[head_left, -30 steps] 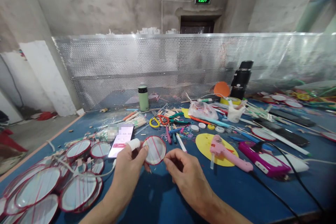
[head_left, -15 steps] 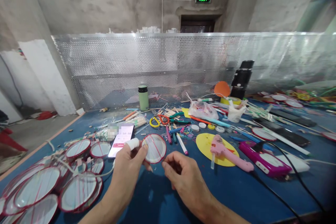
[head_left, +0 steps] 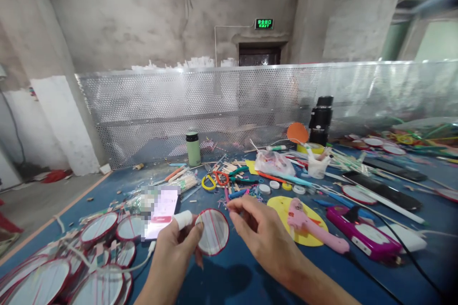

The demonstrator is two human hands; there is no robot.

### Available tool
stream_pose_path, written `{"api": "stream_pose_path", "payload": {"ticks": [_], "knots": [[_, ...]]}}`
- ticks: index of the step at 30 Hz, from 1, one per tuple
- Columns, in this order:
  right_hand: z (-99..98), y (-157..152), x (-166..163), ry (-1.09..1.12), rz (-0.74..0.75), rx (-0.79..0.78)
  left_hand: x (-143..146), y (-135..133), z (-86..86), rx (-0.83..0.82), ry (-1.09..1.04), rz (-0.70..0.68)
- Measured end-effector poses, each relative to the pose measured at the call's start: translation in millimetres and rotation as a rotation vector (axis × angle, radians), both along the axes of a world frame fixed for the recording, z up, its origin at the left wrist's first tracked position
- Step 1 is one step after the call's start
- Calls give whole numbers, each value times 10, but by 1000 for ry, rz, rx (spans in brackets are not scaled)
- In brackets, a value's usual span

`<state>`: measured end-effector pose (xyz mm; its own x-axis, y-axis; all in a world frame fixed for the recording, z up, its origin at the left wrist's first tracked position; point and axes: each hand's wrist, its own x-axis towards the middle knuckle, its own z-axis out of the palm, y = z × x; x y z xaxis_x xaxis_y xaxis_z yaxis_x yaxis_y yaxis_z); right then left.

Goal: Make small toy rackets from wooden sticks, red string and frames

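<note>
My left hand (head_left: 176,248) pinches a small round clear disc with a red rim (head_left: 212,231) by its left edge, holding it upright over the blue table (head_left: 229,276). A white wrap covers that hand's forefinger tip. My right hand (head_left: 261,233) is stretched forward just right of the disc, fingers curled together near the coloured pens (head_left: 236,194); whether it holds anything is hidden. A phone (head_left: 161,207) with a lit pink screen lies just behind my left hand.
Several red-rimmed discs (head_left: 71,267) pile up at the left. A pink glue gun (head_left: 311,225) rests on a yellow disc, with a magenta box (head_left: 361,233) and cables to its right. Scissors (head_left: 214,179), a green flask (head_left: 193,148), a perforated metal screen (head_left: 229,100) stand behind.
My right hand moved up and forward from beside the disc's lower right toward the pens. The camera tipped upward. My left hand keeps the disc.
</note>
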<state>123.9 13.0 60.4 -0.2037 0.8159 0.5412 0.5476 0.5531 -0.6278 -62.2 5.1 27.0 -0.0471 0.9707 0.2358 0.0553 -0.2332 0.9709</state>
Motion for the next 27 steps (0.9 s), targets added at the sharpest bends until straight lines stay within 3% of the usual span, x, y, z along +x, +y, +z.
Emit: {"api": "stream_pose_path", "payload": {"ticks": [5, 11, 14, 20, 27], "knots": [[137, 115, -27, -112, 123, 38, 23, -23, -9, -73, -15, -64], [44, 121, -27, -27, 109, -11, 9, -48, 52, -101, -46, -67], [-40, 41, -3, 116, 132, -204, -10, -48, 55, -88, -42, -60], [-233, -95, -35, 353, 350, -676, -34, -27, 27, -47, -31, -51], [-314, -97, -109, 480, 342, -745, -16, -10, 17, -39, -38, -64]]}}
